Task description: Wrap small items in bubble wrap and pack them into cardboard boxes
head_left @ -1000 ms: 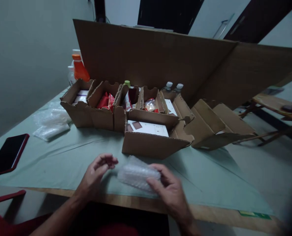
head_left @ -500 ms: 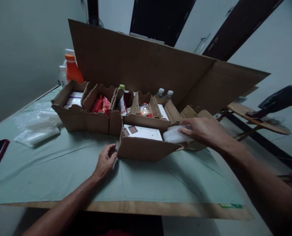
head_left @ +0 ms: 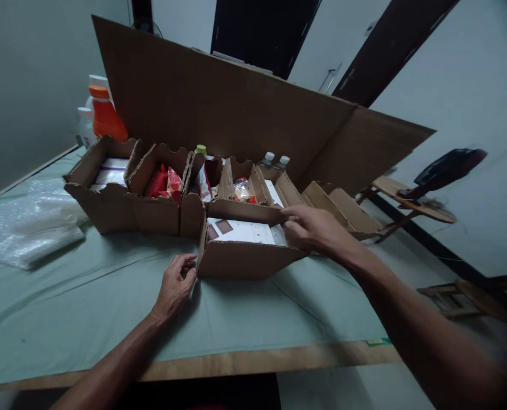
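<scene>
A brown cardboard bin [head_left: 244, 262] stands at the front of the row, with a white box [head_left: 242, 230] with brown squares on it lying inside. My right hand [head_left: 315, 228] reaches into the bin's right end, its fingers closed on a piece of bubble wrap [head_left: 279, 234]. Most of the wrap is hidden by the hand and the bin wall. At the bin's lower left corner rests my left hand [head_left: 177, 285], holding nothing, with thumb and fingers apart and slightly curved against the cardboard.
Behind stand cardboard bins [head_left: 159, 216] with red packets [head_left: 164, 182] and other goods. Folded bubble wrap [head_left: 35, 233] lies on the left. A tall cardboard panel [head_left: 219, 108] rises behind, near an orange bottle [head_left: 106, 117]. The table's wooden edge [head_left: 219, 361] runs along the front.
My right hand has moved left and down, taking the bubble wrap into the bin's right end against the white box. My left hand stays at the corner. The view has shifted slightly right.
</scene>
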Tool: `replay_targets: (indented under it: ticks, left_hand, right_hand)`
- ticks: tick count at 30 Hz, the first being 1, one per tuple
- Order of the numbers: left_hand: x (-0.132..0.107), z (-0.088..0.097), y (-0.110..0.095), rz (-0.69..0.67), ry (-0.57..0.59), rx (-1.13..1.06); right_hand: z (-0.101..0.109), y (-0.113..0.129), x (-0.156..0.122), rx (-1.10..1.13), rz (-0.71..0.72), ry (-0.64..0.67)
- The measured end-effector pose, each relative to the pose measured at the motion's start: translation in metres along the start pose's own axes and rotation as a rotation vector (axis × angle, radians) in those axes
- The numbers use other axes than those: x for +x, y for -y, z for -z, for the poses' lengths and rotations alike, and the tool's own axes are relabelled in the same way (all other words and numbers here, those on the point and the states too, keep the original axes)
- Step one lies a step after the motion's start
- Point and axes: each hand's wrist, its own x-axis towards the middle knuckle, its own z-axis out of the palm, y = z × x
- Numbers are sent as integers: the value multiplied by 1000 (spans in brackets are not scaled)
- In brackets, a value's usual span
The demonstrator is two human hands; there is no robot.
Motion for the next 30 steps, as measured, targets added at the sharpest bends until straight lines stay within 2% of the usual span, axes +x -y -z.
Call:
replay_targets:
  ticks: [2,3,5,6,7,8,10,11,13,16,18,21,24,25,26,28,30]
  left_hand:
    - [1,1,-1,12,-12,-5]
    - [1,2,-2,13,-14,-4]
    - [1,4,-4,-2,-18,10]
    - [0,5,-5,-17,-19,22]
    - [-1,6,-7,-35,-20,35]
    - [-3,6,-10,-56,-18,46]
    - [-6,5,-17,-96,4,56]
    - [-7,2,-21,-113,28,52]
    - [-5,-5,-29,-129,82,38]
    - [-1,-21,-40,-114,112,18]
    - [-5,-31,-44,-108,100,0]
    - [-40,-33,-43,-108,97,-20]
    - [-94,-8,-33,-38,68,5]
    - [-109,6,-29,9,43,15]
    - [-120,22,-28,81,-34,24]
    - [-125,48,-32,189,-134,41]
    - [-110,58,-47,180,-199,51]
  right_hand:
    - [7,-2,-38,105,-54,-332]
    - [3,-5,-58,140,-109,-479]
    - [-23,-15,-91,306,-298,-663]
    - [-42,-20,-102,448,-346,-689]
    - [-64,-26,-110,564,-360,-620]
    - [-87,-30,-113,656,-348,-486]
    - [-126,-33,-108,765,-318,-313]
    - [-140,-32,-102,796,-307,-261]
    - [-153,-28,-88,831,-300,-236]
    - [-148,-23,-80,851,-288,-243]
    - [-139,-21,-92,828,-290,-244]
    - [-131,-10,-131,715,-341,-278]
    - [-132,21,-166,653,-371,-303]
    - [-134,35,-171,662,-355,-292]
    - [-135,49,-170,681,-322,-275]
    - [-134,73,-154,737,-228,-241]
    - [-130,83,-130,798,-159,-242]
